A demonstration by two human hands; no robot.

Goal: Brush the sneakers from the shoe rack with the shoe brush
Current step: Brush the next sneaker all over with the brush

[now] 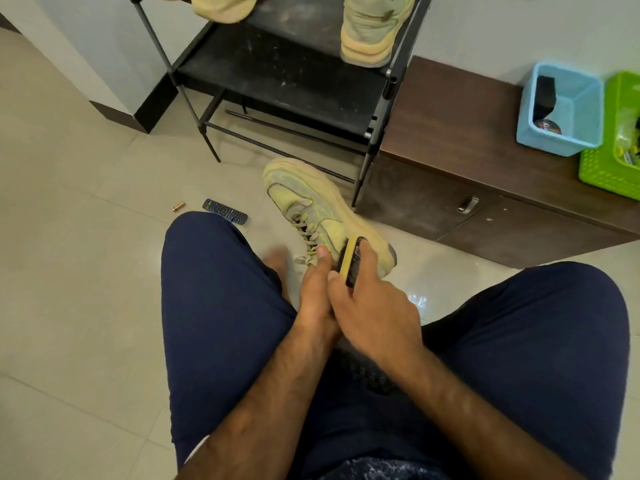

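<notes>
1. At far left, a small battery (179, 206) and a remote control (225, 211) lie on the floor (86, 254), apart from the work.
2. Our left hand (317, 289) holds the sneaker (304, 199) at its collar, thumb by the laces (308, 233); its other fingers are hidden.
3. The sneaker rests on the floor just ahead of both hands, its long axis running from the toe, far and left, to the heel, near and right.
4. Our right hand (374, 306) grasps the shoe brush (348, 259), which is set against the sneaker's flank near the heel. We judge this the hand that will stroke toward the toe.
5. Behind stands the shoe rack (277, 74), with a second sneaker (370, 29) on it. The rack's front leg and the bench (467, 133) stand just beside the sneaker and could cramp wide strokes.
6. On the bench sit a blue basket (561, 109) and a green basket (613, 143).
</notes>
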